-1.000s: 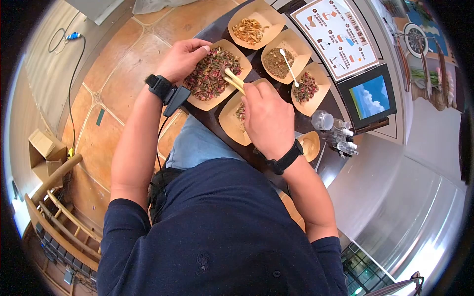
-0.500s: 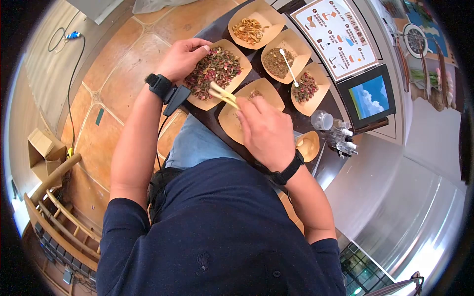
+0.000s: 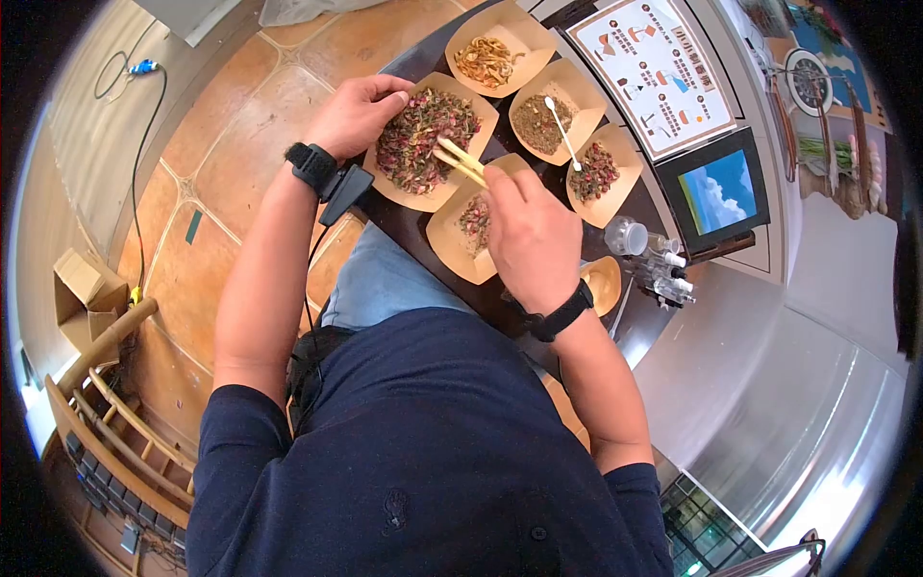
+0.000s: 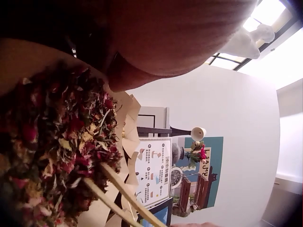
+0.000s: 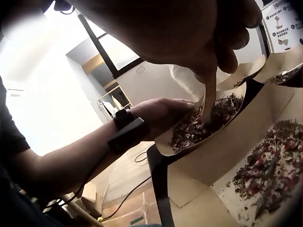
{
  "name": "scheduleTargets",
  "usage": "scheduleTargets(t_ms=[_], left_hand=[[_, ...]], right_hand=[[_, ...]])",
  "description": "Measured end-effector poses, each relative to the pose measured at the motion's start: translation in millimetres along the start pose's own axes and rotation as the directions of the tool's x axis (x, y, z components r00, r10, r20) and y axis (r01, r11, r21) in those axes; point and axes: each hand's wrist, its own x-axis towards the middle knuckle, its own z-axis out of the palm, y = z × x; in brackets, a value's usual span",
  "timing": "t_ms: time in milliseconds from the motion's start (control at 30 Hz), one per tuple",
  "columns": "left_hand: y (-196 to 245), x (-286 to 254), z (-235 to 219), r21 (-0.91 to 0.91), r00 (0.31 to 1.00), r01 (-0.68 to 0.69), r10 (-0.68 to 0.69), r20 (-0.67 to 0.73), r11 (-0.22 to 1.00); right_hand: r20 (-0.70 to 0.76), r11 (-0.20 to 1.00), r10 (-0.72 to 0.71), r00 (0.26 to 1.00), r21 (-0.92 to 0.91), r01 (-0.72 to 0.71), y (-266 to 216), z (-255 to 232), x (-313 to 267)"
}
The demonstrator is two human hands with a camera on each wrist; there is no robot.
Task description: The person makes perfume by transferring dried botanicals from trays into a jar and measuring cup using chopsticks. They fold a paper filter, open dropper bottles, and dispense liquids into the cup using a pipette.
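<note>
My right hand (image 3: 531,231) holds a pair of pale wooden tongs (image 3: 465,163) from above. Their tips reach into dried petals and leaves (image 3: 418,130) heaped in a large brown paper tray (image 3: 411,198); the left wrist view shows both prongs (image 4: 125,198) in the heap. My left hand (image 3: 358,115) grips the far left rim of this tray, with the thumb at its edge. Below my right hand, partly covered by it, stands a second paper tray (image 3: 448,240) with a smaller heap of petal mix (image 5: 272,165).
Farther back stand paper trays of orange-brown dried slices (image 3: 484,61), brown crumbs (image 3: 540,123) under a white spoon (image 3: 562,133), and rose-coloured bits (image 3: 596,171). A printed card (image 3: 654,72), a small screen (image 3: 719,190) and clear bottles (image 3: 663,264) line the right.
The tongs drew back toward the large tray's near edge, then returned into the petals. The large tray has shifted slightly to the right, while my left hand stayed at its rim.
</note>
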Motion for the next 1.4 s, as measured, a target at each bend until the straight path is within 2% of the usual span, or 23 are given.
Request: scheduleTargets(t_ms=[33, 100, 133, 233, 333, 400, 500, 533, 600, 767, 900, 1400], left_hand=[[-0.8, 0.3, -0.4, -0.001, 1.000, 0.001, -0.001, -0.001, 1.000], [-1.9, 1.3, -1.5, 0.047, 1.000, -0.027, 0.027, 0.009, 0.999], [-2.5, 1.1, -1.8, 0.047, 1.000, -0.026, 0.026, 0.008, 0.999], [-1.5, 0.4, -1.5, 0.062, 1.000, -0.025, 0.025, 0.004, 0.998], [-2.5, 1.8, -1.0, 0.040, 0.999, -0.033, 0.032, 0.018, 0.999], [-3.0, 2.5, -0.4, 0.042, 0.999, -0.047, 0.046, 0.026, 0.998], [-3.9, 3.1, 1.3, 0.054, 0.997, -0.083, 0.082, 0.012, 0.995], [-3.9, 3.6, 1.9, 0.054, 0.996, -0.084, 0.084, 0.015, 0.995], [-1.2, 3.0, 2.1, 0.065, 0.997, -0.075, 0.074, 0.019, 0.995], [-4.6, 4.9, 3.8, 0.054, 0.996, -0.093, 0.092, 0.021, 0.994], [-7.3, 6.3, 2.9, 0.112, 0.993, -0.120, 0.118, 0.018, 0.987], [-4.0, 2.5, 3.6, 0.091, 0.994, -0.105, 0.103, 0.024, 0.990]], right_hand=[[0.001, 1.000, -0.001, 1.000, -0.001, 0.001, 1.7, -1.4, -0.4], [-0.086, 0.994, 0.052, 0.995, 0.099, -0.043, 6.3, -4.9, -1.9], [-0.085, 0.994, 0.050, 0.995, 0.100, -0.042, 9.2, -7.6, -3.4], [-0.089, 0.967, 0.192, 0.977, 0.189, -0.173, 15.4, -22.4, -10.6], [-0.139, 0.960, 0.219, 0.966, 0.208, -0.187, 25.3, -34.8, -21.0], [-0.125, 0.957, 0.237, 0.963, 0.200, -0.209, 28.5, -43.5, -28.0], [-0.018, 0.947, 0.285, 0.958, 0.160, -0.279, 31.4, -49.0, -41.1], [-0.019, 0.946, 0.287, 0.958, 0.160, -0.281, 31.0, -49.0, -45.3], [0.066, 0.966, 0.223, 0.973, 0.123, -0.229, 31.7, -43.7, -54.3], [0.118, 0.960, 0.215, 0.969, 0.155, -0.232, 23.3, -32.1, -66.9], [0.123, 0.968, 0.215, 0.969, 0.105, -0.228, 20.5, -26.4, -69.4], [0.108, 0.977, 0.163, 0.981, 0.119, -0.176, 22.2, -20.6, -67.4]])
